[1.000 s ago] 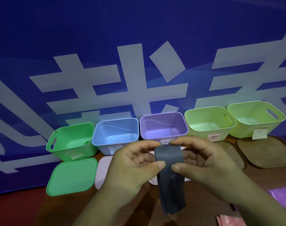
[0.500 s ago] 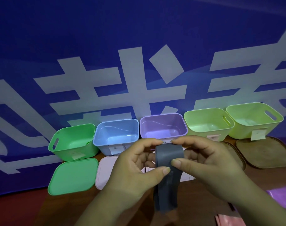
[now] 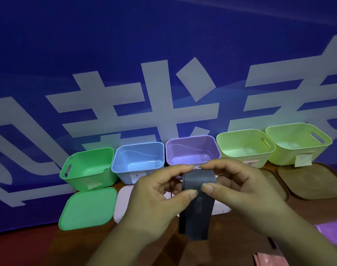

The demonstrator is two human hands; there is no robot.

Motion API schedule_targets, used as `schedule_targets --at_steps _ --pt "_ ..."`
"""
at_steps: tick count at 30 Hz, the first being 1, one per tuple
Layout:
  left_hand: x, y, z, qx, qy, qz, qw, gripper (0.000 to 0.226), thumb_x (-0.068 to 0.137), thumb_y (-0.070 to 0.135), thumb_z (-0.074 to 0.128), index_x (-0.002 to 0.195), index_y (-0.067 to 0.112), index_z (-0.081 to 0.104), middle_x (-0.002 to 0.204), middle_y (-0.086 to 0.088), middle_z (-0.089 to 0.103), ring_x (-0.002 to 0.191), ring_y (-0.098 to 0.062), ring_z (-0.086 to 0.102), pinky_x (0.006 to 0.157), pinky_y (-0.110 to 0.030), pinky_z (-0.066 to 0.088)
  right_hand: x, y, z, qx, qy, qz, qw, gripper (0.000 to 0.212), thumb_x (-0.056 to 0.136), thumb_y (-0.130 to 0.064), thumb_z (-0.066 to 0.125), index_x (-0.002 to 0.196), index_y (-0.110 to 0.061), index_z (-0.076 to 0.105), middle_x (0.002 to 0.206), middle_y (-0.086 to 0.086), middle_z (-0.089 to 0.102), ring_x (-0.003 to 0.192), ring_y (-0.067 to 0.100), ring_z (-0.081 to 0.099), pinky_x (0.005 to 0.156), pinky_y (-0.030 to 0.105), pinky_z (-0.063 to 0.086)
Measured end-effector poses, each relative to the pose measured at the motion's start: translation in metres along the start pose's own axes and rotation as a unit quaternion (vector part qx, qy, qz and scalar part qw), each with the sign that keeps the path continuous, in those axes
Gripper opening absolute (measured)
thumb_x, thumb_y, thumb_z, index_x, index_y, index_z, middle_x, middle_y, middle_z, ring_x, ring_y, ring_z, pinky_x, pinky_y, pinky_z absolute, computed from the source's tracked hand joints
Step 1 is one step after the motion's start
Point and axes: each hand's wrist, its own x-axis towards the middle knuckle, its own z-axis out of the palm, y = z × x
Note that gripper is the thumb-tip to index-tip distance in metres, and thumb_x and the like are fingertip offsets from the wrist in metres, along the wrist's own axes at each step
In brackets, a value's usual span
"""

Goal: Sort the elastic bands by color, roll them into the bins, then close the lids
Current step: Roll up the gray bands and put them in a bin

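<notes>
Head view: the left hand (image 3: 156, 196) and right hand (image 3: 240, 191) are close together, each pinching the upper end of the grey band (image 3: 197, 212) between thumb and index finger. The band bends over at the top and hangs down, held in front of the purple bin (image 3: 190, 138). Green bin (image 3: 90, 179), blue bin (image 3: 123, 175), purple bin, lime bin (image 3: 246, 131) and end bin (image 3: 284, 158) stand open in a row. The green lid (image 3: 87, 210) lies flat before the green bin.

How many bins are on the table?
5, in one row, left to right: green bin, blue bin, purple bin, lime bin, second lime bin at the far right. None seems hidden.
</notes>
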Motion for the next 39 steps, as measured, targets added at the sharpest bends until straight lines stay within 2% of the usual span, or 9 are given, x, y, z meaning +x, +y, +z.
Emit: schedule_targets --at_steps 4,9,13,17,20,27,31,35,39 --pt "-0.002 0.002 0.000 -0.011 0.005 0.003 1.000 0.043 0.066 0.032 0.082 0.108 0.038 0.074 0.103 -0.004 0.075 0.092 -0.039 0.065 0.086 -0.049 0.058 -0.003 -0.001 0.000 0.010 -0.019 -0.008 1.000 0.054 0.059 -0.056 0.085 0.107 -0.034 0.071 0.102 0.004 0.072 0.092 0.027 0.071 0.078 0.030 0.057" --pt "-0.004 0.005 -0.001 -0.015 0.000 0.005 1.000 0.038 0.067 0.036 0.080 0.104 0.039 0.074 0.105 0.002 0.075 0.098 -0.026 0.070 0.087 -0.033 0.057 -0.008 -0.002 0.000 -0.029 -0.026 -0.045 0.998 0.051 0.068 -0.040 0.086 0.115 -0.031 0.069 0.105 0.002 0.071 0.090 0.022 0.070 0.082 0.034 0.056" --pt "-0.007 0.005 0.000 -0.010 -0.006 0.011 1.000 0.035 0.070 0.037 0.079 0.104 0.038 0.073 0.104 0.000 0.075 0.099 -0.030 0.069 0.090 -0.042 0.057 -0.013 -0.006 0.000 -0.075 -0.013 -0.066 0.995 0.039 0.073 -0.020 0.085 0.106 -0.038 0.072 0.097 -0.005 0.070 0.078 0.012 0.065 0.074 0.022 0.053" --pt "-0.009 0.008 -0.001 0.006 -0.028 0.011 1.000 0.034 0.073 0.038 0.076 0.106 0.039 0.070 0.106 0.003 0.074 0.102 -0.027 0.068 0.089 -0.036 0.056 -0.016 -0.004 0.001 -0.083 -0.001 -0.068 0.994 0.040 0.071 -0.040 0.080 0.109 -0.037 0.071 0.087 0.008 0.069 0.079 0.031 0.064 0.074 0.041 0.058" --pt "-0.010 0.010 -0.002 0.019 -0.045 0.011 0.999 0.038 0.074 0.037 0.076 0.111 0.042 0.068 0.112 0.006 0.072 0.106 -0.025 0.067 0.090 -0.032 0.054 -0.019 -0.003 0.002 -0.072 0.004 -0.066 0.995 0.041 0.071 -0.044 0.079 0.111 -0.035 0.070 0.083 0.016 0.067 0.079 0.038 0.063 0.072 0.047 0.055" --pt "-0.018 0.012 -0.003 0.045 -0.053 0.049 0.996 0.046 0.074 0.027 0.080 0.117 0.039 0.065 0.116 0.001 0.068 0.100 -0.033 0.064 0.084 -0.033 0.052 -0.022 -0.005 0.003 -0.025 0.017 -0.038 0.999 0.054 0.065 -0.062 0.079 0.110 -0.033 0.070 0.094 0.035 0.061 0.077 0.048 0.060 0.072 0.067 0.049" --pt "-0.021 0.013 -0.004 0.045 -0.052 0.053 0.996 0.045 0.075 0.023 0.080 0.115 0.039 0.067 0.114 0.002 0.069 0.101 -0.029 0.064 0.083 -0.028 0.051 -0.024 -0.004 0.005 -0.021 0.014 -0.035 0.999 0.052 0.066 -0.060 0.079 0.110 -0.032 0.071 0.097 0.010 0.073 0.085 0.049 0.061 0.079 0.062 0.052" --pt "-0.024 0.012 -0.002 0.016 -0.031 0.044 0.998 0.044 0.073 0.024 0.080 0.114 0.035 0.069 0.112 -0.003 0.071 0.094 -0.032 0.066 0.082 -0.032 0.054 -0.026 -0.004 0.006 -0.011 0.015 -0.032 0.999 0.031 0.075 -0.033 0.077 0.105 -0.031 0.072 0.102 0.004 0.074 0.094 0.037 0.068 0.084 0.041 0.059" --pt "-0.025 0.012 0.001 0.001 -0.022 0.028 0.999 0.047 0.072 0.027 0.081 0.117 0.036 0.069 0.110 -0.006 0.073 0.096 -0.036 0.067 0.083 -0.035 0.055 -0.027 -0.003 0.005 -0.013 0.015 -0.031 0.999 0.048 0.066 -0.055 0.080 0.109 -0.036 0.071 0.101 0.012 0.072 0.097 0.038 0.067 0.087 0.052 0.056"
